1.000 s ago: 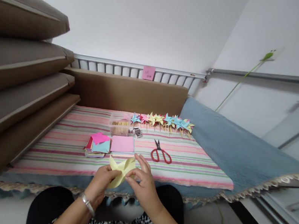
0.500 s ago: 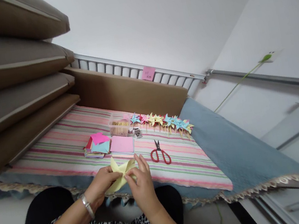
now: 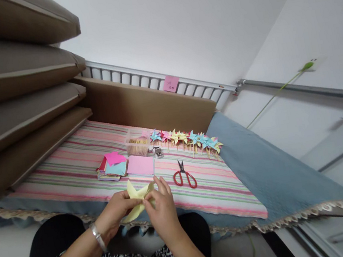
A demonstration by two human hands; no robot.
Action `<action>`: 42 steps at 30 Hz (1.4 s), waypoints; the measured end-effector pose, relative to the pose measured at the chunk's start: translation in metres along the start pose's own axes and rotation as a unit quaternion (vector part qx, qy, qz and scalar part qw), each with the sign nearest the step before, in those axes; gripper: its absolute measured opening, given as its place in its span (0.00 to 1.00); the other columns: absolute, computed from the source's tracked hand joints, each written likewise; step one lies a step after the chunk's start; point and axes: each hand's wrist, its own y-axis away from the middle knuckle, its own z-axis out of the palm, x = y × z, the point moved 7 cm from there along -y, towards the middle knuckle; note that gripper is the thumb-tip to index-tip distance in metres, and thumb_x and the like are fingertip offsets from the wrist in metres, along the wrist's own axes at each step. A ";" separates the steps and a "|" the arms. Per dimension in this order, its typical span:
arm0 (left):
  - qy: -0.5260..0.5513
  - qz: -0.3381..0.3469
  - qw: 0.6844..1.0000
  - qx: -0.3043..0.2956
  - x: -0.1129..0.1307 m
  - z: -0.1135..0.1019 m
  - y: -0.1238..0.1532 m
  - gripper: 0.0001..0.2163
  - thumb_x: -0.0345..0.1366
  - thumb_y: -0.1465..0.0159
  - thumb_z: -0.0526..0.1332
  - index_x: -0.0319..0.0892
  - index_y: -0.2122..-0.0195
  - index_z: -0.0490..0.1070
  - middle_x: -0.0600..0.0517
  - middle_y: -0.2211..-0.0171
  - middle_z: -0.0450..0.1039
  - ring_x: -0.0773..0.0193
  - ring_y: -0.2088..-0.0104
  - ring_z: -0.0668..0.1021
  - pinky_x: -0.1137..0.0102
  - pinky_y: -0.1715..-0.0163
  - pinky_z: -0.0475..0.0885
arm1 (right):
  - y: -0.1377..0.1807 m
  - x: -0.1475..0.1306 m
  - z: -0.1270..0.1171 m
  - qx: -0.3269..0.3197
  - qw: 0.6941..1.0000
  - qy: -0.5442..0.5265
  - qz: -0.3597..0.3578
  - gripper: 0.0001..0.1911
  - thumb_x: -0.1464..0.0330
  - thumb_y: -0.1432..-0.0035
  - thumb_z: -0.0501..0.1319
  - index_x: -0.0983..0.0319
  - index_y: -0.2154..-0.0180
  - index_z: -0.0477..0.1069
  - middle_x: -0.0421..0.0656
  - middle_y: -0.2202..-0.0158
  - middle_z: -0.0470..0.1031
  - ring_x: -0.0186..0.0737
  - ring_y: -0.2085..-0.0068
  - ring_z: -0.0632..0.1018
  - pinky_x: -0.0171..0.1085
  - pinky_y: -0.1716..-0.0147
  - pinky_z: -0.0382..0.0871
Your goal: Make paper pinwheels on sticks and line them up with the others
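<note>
A pale yellow cut paper square [image 3: 138,200] with folded corners is held between both hands over the front edge of the striped cloth [image 3: 75,162]. My left hand [image 3: 116,214], with a metal bracelet at the wrist, pinches its left side. My right hand [image 3: 162,213] pinches its centre, fingers curled together. Just beyond the hands lie a pink paper stack [image 3: 140,166] and a mixed pile of coloured paper squares [image 3: 112,166].
Red scissors [image 3: 184,176] lie to the right of the hands. A clear box of sticks [image 3: 137,143] and a row of several finished paper pinwheels [image 3: 186,138] sit farther back. Brown cushions [image 3: 13,85] are stacked at left. A blue quilt [image 3: 274,172] covers the right.
My right hand has shifted slightly left and closed in on the paper's centre, gathering the folded corners. The left hand holds steady.
</note>
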 end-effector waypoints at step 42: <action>0.107 0.025 0.993 -0.048 -0.015 0.015 -0.004 0.17 0.37 0.53 0.69 0.36 0.62 0.75 0.45 0.68 0.79 0.59 0.67 0.78 0.69 0.63 0.69 | -0.011 0.034 0.023 -0.073 0.890 -0.390 0.226 0.34 0.73 0.58 0.58 0.61 0.46 0.57 0.33 0.78 0.68 0.33 0.79 0.69 0.29 0.80 0.60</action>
